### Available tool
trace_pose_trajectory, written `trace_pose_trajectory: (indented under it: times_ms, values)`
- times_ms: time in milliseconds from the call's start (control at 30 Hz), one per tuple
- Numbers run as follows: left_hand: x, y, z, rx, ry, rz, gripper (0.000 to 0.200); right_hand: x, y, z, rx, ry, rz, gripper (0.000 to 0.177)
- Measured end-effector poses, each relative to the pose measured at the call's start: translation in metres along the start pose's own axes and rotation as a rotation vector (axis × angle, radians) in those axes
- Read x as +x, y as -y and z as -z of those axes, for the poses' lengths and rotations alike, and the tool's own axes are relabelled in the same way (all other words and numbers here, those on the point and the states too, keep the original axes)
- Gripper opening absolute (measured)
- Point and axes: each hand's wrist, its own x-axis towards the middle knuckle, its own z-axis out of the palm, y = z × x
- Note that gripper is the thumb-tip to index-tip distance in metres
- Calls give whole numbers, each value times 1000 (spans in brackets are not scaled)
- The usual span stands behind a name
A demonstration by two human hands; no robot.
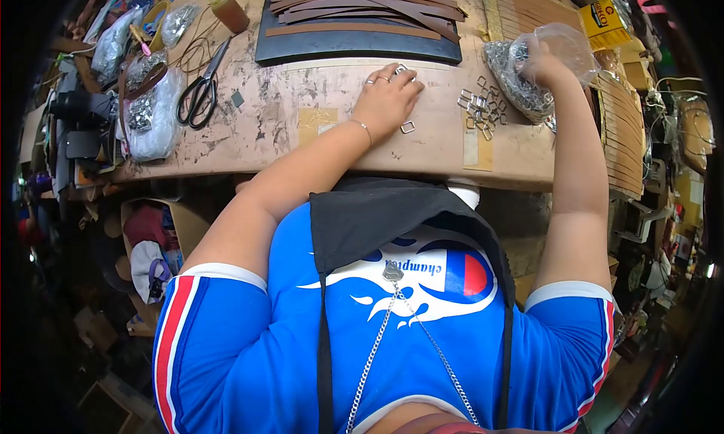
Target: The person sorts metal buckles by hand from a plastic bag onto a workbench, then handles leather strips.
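Observation:
My left hand (386,102) rests palm down on the worktable, its fingers over some small metal buckle frames (401,70) that show at the fingertips. One more square frame (408,127) lies just below that hand. On the right, my right hand (544,66) reaches into the mouth of a clear plastic bag (528,95) full of metal pieces; its fingertips are hidden by the plastic. Between the hands, nearer the bag, lies a loose pile of metal frames (483,108).
Brown leather strips (362,4) lie on a black board (332,48) at the table's (286,151) back. Black scissors (202,95), an amber bottle (228,13) and plastic bags (154,125) are on the left. At right are a yellow box (605,23) and more strips (622,136).

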Motion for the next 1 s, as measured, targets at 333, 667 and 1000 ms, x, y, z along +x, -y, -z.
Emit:
trace_pose_trajectory:
  times_ms: [333,667,1000]
  values:
    - [5,-5,18,-74,81,-77,37,3,-32,15,362,87,207,77]
    - [71,-43,-1,-582,230,-68,57,49,-83,0,353,-89,270,60]
    - [156,-127,-50,-1165,627,327,96,83,-85,-14,413,161,137,62]
